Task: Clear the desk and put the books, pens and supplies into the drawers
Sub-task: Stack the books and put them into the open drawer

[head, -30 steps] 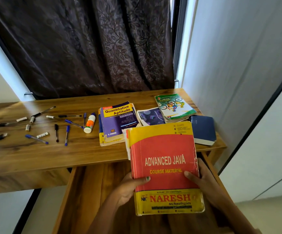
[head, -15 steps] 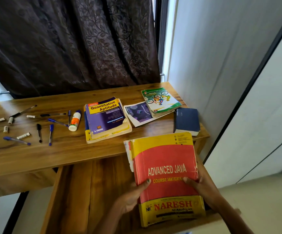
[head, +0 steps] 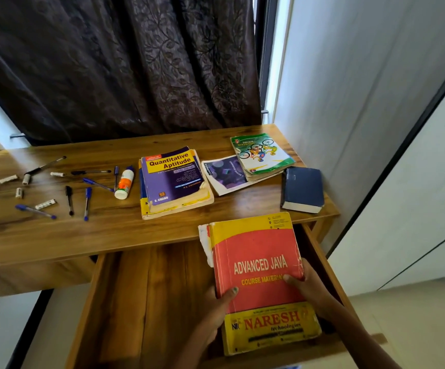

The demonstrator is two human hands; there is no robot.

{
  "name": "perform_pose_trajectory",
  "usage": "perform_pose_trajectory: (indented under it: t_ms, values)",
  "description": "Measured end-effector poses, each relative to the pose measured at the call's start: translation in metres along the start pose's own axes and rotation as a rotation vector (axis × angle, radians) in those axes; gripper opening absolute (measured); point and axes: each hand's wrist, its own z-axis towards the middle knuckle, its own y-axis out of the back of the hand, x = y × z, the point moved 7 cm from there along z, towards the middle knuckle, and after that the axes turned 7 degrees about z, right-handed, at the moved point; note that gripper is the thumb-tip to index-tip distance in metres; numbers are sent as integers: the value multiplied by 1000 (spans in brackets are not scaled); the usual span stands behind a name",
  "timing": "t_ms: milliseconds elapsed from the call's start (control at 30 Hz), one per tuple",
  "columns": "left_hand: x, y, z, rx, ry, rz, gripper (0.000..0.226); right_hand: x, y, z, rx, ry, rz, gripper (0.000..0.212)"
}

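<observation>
The Java book (head: 258,275) sits low right of the frame over the open drawer (head: 146,302). The left hand (head: 216,312) clasps its left edge, thumb on the cover; the right hand (head: 309,286) clasps the right edge. Pens (head: 87,199) lie on the desk (head: 56,235) upper left.

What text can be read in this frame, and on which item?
"ADVANCED JAVA", "COURSE MATERIAL", "NARESH technologies": red and yellow book, held by both hands over the open drawer.
"Quantitative Aptitude", "S. CHAND": purple book.
"MOUNTAIN BIKING", upside down: green book.
Glue bottle, magazine and fine print: too small to read.
</observation>
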Motion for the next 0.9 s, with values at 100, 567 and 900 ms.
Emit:
perform_pose_trajectory:
  t_ms: [100, 567, 900]
  values:
    - [2, -2, 0, -56, 2, 7, 47, -11, 1, 2, 8, -40, 5, 109]
    - [29, -11, -14, -90, 73, 34, 44, -35, -2, -17, 27, -173, -50, 60]
    - [33, -22, -26, -16, 66, 265, 44, -31, 0, -29, -139, -209, -366, 18]
